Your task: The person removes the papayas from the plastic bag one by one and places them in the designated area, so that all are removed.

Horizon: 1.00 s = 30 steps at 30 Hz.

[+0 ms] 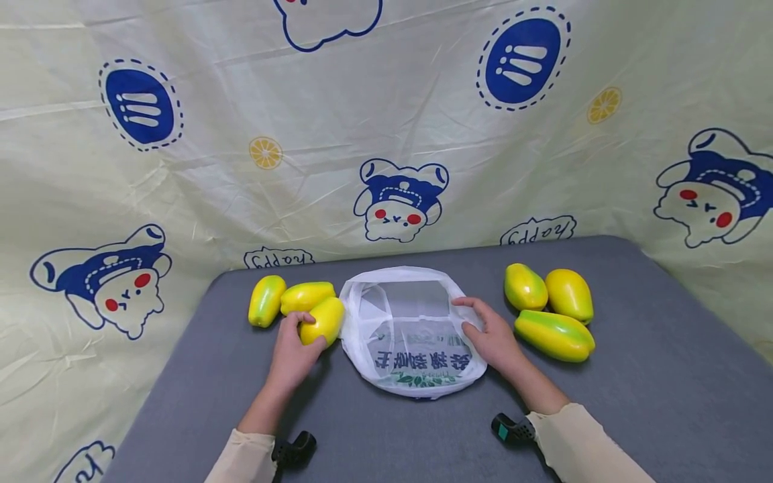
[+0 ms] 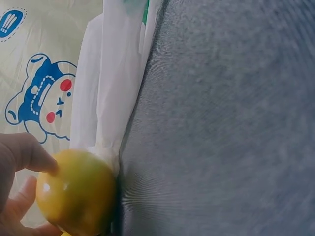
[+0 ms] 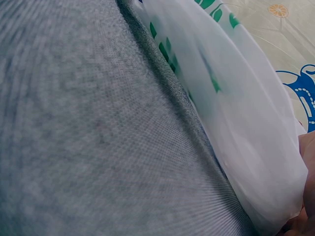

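Observation:
My left hand (image 1: 296,352) grips a yellow-green papaya (image 1: 324,320), thumb on its near side and fingers over the top. The papaya is beside the left rim of a white plastic bag (image 1: 366,365), whose mouth is spread wide on the table. In the left wrist view, the held papaya (image 2: 78,194) appears right against the white plastic. At the bag's right side, my right hand (image 1: 492,339) holds the rim, with fingertips over the edge. The right wrist view shows the bag's outer side (image 3: 246,118); most of that hand is out of frame.
Two more papayas lie left of the held one: one upright-looking papaya (image 1: 266,302) and one lying sideways (image 1: 306,296). On the right are three papayas in a cluster, the nearest papaya (image 1: 554,335) lying lengthwise. A printed curtain (image 1: 326,201) hangs behind the grey table (image 1: 404,436).

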Available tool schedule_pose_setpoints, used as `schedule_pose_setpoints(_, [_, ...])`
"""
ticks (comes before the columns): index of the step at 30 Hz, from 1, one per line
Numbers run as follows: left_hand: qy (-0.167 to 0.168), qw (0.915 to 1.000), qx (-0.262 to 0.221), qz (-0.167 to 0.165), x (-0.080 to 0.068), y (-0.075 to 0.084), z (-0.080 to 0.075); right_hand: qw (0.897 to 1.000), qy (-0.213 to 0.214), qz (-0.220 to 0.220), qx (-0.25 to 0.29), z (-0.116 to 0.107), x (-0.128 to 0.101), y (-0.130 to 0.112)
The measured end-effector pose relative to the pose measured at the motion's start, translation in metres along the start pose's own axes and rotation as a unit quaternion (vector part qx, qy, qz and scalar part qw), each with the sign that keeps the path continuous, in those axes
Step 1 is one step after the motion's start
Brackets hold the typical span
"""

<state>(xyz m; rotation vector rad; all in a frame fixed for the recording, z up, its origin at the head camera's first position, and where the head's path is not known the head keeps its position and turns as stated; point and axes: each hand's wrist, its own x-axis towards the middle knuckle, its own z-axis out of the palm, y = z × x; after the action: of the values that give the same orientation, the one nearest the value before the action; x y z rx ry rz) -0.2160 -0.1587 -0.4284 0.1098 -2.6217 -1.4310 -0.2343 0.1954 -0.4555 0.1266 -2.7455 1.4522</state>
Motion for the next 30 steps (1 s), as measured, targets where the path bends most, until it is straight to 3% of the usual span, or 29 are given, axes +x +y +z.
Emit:
schedule_pose_setpoints(6, [-0.003, 0.9993, 0.038, -0.002, -0.002, 0.004, -0.003, 1.000, 0.002, 0.000, 0.003, 0.002, 0.000, 0.001])
schedule_pose_setpoints(15, [-0.006, 0.9986, 0.048, -0.020, -0.002, 0.005, -0.011, 1.000, 0.001, -0.002, -0.006, 0.005, 0.002, -0.002])
schedule_pose_setpoints(24, [0.041, 0.9977, 0.052, 0.012, 0.002, 0.020, -0.017, 1.000, 0.001, 0.000, -0.001, 0.004, 0.002, -0.003])
schedule_pose_setpoints(30, [0.057, 0.9964, 0.017, 0.060, 0.010, 0.043, -0.004, 1.000, -0.003, 0.005, 0.008, 0.006, 0.000, -0.002])
